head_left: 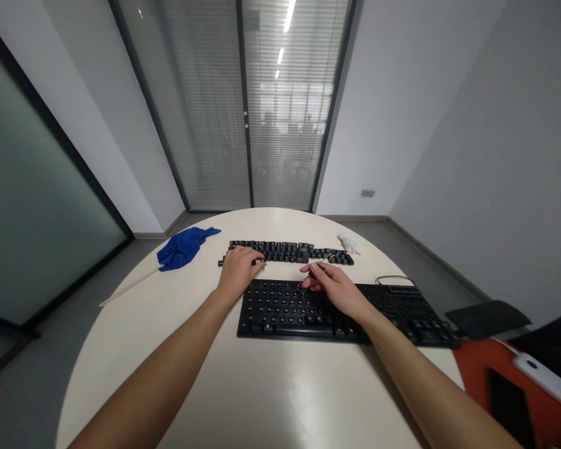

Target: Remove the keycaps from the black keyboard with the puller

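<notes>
The keyboard [280, 305], at the lower centre and right of the frame, looks mostly stripped, with small pale mounts showing; its long space bar [303, 330] seems still fitted. Loose keycaps [280, 251] lie in rows across the middle of the frame. The right hand [334, 285] is closed on a small tool [302, 287] over the keyboard. The left hand [240, 268] is loosely curled at the rows' left end; whether it pinches a keycap, I cannot tell.
</notes>
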The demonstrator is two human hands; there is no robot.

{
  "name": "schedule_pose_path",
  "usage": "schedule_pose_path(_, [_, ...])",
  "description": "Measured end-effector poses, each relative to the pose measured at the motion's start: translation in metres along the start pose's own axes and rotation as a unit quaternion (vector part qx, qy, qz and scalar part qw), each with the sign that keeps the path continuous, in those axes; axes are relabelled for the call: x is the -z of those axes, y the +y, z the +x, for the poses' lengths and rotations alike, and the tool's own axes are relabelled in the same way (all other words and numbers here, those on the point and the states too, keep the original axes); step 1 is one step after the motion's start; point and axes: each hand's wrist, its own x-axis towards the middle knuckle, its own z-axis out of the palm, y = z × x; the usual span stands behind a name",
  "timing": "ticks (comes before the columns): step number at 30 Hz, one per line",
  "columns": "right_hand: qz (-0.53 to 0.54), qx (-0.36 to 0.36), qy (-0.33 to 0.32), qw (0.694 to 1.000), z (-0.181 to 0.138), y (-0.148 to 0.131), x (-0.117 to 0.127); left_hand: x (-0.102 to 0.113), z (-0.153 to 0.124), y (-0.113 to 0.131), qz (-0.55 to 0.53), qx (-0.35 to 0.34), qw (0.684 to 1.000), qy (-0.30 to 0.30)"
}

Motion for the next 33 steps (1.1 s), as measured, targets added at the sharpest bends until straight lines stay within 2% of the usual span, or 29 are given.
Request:
schedule_pose_path(20, [-0.025,0.008,-0.02,0.999,-0.004,-0.006,-0.008,-0.007,0.004,-0.011,0.013,0.053,0.998,-0.028])
schedule_pose_path(33, [-0.037,0.016,-0.014,0.999,-0.003,-0.006,-0.005,-0.006,0.004,-0.01,0.019,0.047,0.998,-0.032])
